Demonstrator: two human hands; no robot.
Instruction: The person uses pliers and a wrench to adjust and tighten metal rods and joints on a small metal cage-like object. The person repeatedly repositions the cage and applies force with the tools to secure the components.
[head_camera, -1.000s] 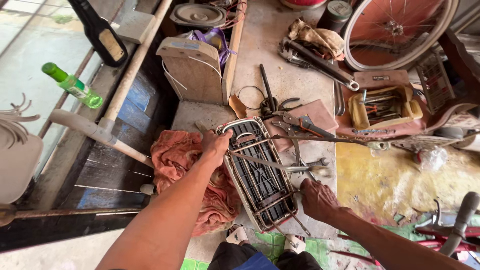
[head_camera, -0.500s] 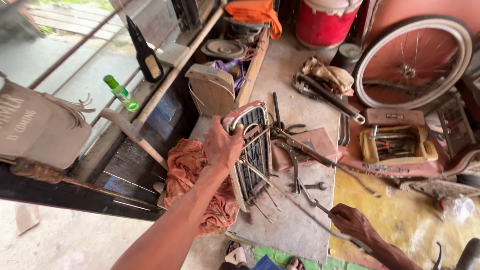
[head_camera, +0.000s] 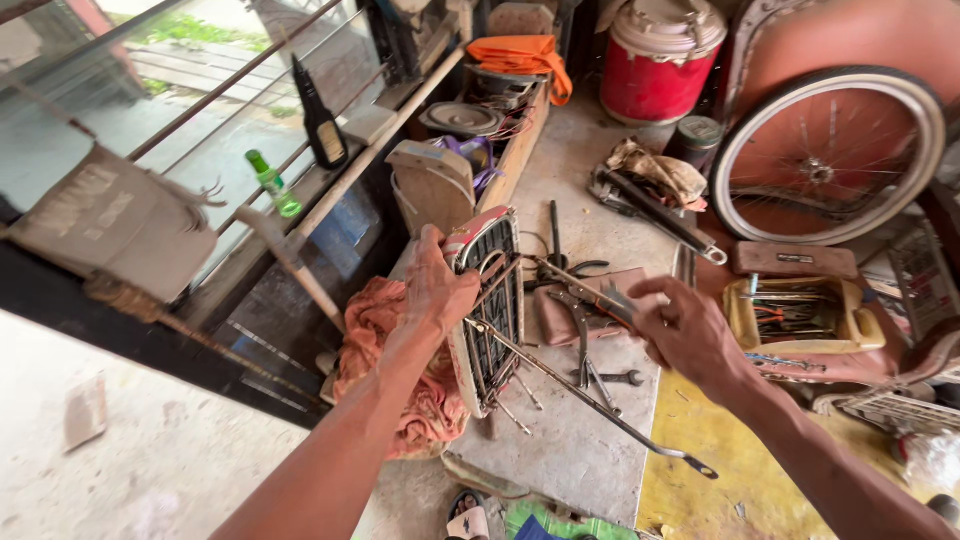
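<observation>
My left hand (head_camera: 435, 285) grips the upper rim of a metal bicycle rear rack (head_camera: 495, 335), which stands tilted on its long edge over a concrete slab. A long thin stay (head_camera: 600, 410) hangs from the rack down to the right and ends at a small eyelet. My right hand (head_camera: 690, 330) is to the right of the rack, with thumb and fingers curled on the end of another thin stay (head_camera: 585, 285) that juts from the rack's top. An orange rag (head_camera: 395, 350) lies bunched under and left of the rack.
Pliers and a spanner (head_camera: 590, 345) lie on the slab behind the rack. A yellow tray of tools (head_camera: 800, 315) sits to the right, with a bicycle wheel (head_camera: 830, 150) and red cooler (head_camera: 655, 55) beyond. A green bottle (head_camera: 272, 185) and dark bottle (head_camera: 318, 115) stand on the left ledge.
The rack has gone from lying flat to standing on its edge, lifted by my left hand. My right hand has come up from the lower right onto the upper stay.
</observation>
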